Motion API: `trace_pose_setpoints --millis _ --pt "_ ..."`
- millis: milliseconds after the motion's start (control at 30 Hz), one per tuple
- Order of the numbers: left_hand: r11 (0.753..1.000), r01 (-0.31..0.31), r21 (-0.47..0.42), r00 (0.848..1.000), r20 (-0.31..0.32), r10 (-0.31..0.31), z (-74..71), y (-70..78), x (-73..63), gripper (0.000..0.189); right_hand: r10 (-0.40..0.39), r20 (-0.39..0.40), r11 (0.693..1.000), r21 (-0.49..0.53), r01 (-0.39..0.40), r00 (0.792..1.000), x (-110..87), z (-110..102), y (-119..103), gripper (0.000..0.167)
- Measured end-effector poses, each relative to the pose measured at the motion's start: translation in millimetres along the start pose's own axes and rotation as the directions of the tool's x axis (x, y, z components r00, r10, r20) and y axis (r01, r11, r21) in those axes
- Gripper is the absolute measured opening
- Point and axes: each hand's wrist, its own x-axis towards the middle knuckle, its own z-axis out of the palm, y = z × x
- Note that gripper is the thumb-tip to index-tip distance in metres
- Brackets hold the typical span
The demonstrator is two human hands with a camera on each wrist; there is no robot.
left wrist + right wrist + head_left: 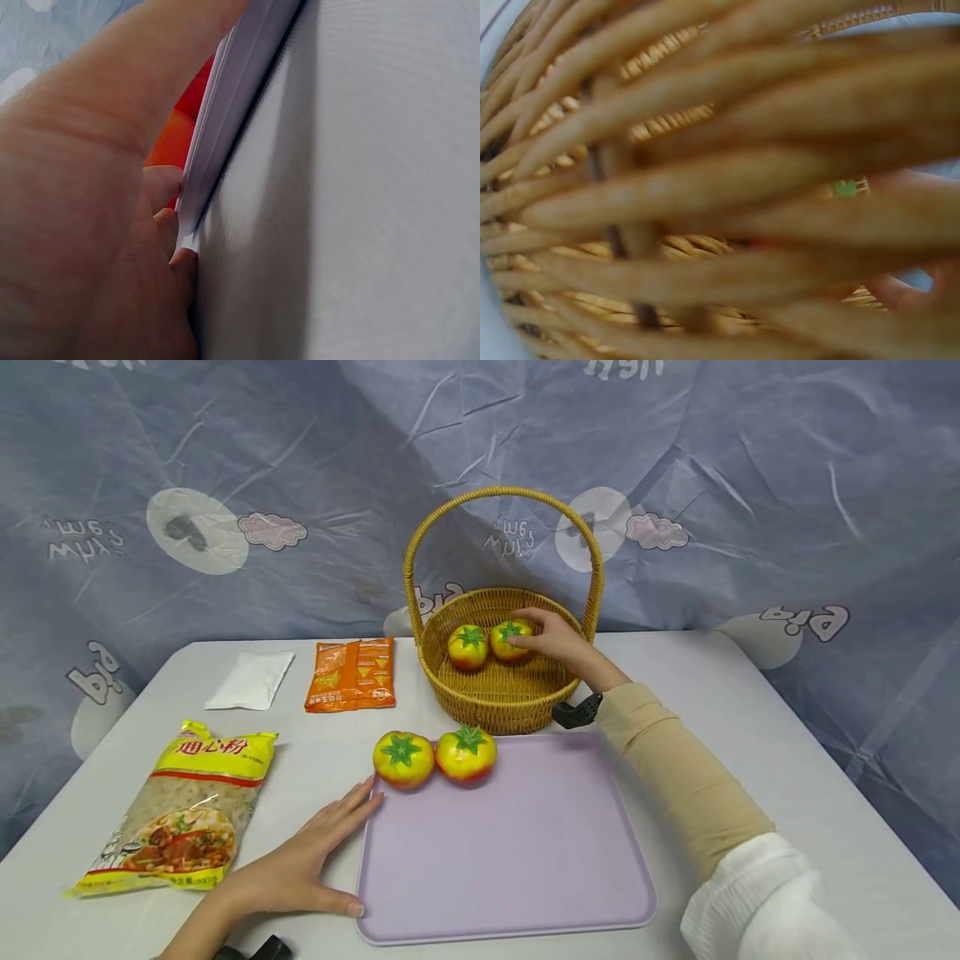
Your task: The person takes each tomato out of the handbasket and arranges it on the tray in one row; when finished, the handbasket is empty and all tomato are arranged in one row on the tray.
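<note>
My right hand [558, 639] reaches over the right rim of a woven basket [495, 714] with a tall handle. Its thumb and fingers grip a yellow-red tomato [508, 640] with green leaves on top. Beside that one, another tomato [468, 647] lies in the basket. In the right wrist view, the basket's weave [705, 180] covers most of the hand. Two more tomatoes, a left one [403, 760] and a right one [467, 755], sit at the back left of a pale purple tray [517, 852]. My left hand [300, 864] touches the tray's left edge, fingers spread.
On the left of the white table lies a yellow bag of pasta [183, 810]. Behind it are a white packet [251, 681] and an orange snack packet [351, 675]. A grey-blue printed cloth [315, 460] hangs behind the table.
</note>
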Motion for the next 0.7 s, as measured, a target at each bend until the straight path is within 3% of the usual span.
trace_pose_setpoints --millis 200,433,567,700 --pt "1.000 0.014 -0.001 1.000 0.004 -0.014 0.4 2.0 1.3 0.103 -0.010 0.054 0.985 -0.169 0.019 0.999 3.9 1.8 4.6 0.063" --pt "1.000 0.024 -0.007 1.000 0.009 -0.024 -0.3 2.0 2.0 0.104 -0.034 0.056 0.949 -0.312 0.050 0.998 8.1 4.0 7.8 0.066" --pt "1.000 0.016 -0.002 1.000 0.008 -0.016 -0.4 0.9 1.4 0.104 -0.054 0.051 0.926 -0.371 0.069 0.997 9.8 6.5 6.7 0.065" --pt "1.000 0.008 -0.007 1.000 0.002 -0.008 0.6 -0.7 0.3 0.104 -0.069 0.032 0.924 -0.374 0.076 0.997 9.0 8.9 4.9 0.063"
